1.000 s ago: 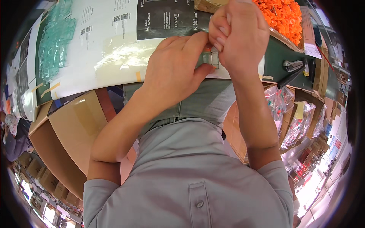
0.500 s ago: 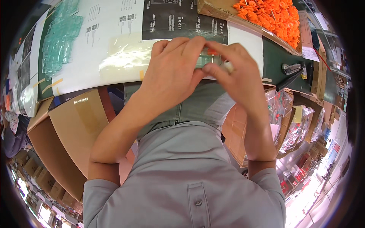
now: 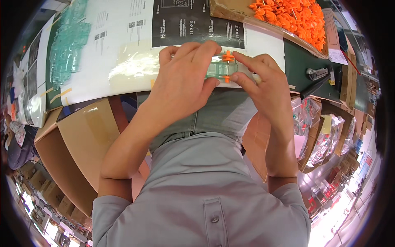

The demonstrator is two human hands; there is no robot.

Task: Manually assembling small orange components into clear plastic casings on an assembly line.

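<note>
A see-through green plastic shell [image 3: 214, 69] lies at the front edge of the table. My left hand [image 3: 181, 80] is closed round its left part, fingers over the far side and thumb on the near side, hiding much of it. Across the shell's right end runs a thin metal axle [image 3: 228, 68] with an orange wheel piece [image 3: 227, 56] at its far end and another orange piece at its near end. My right hand [image 3: 267, 78] has index finger and thumb at these two ends, touching the orange pieces. A small whitish thing [image 3: 256, 78], too unclear to name, shows by the right palm.
Many similar green shells [image 3: 66, 53] are heaped at the left. A cardboard tray [image 3: 238, 17] of orange wheel pieces [image 3: 290, 20] sits at the far right. A stapler-like metal tool [image 3: 317, 74] and a black tool lie to the right. An open carton [image 3: 88, 127] stands below left; bagged parts [image 3: 329, 131] are at lower right.
My right fingers have spread and drawn slightly right, bringing the axle and both orange pieces into plain sight. My left hand keeps its hold on the shell.
</note>
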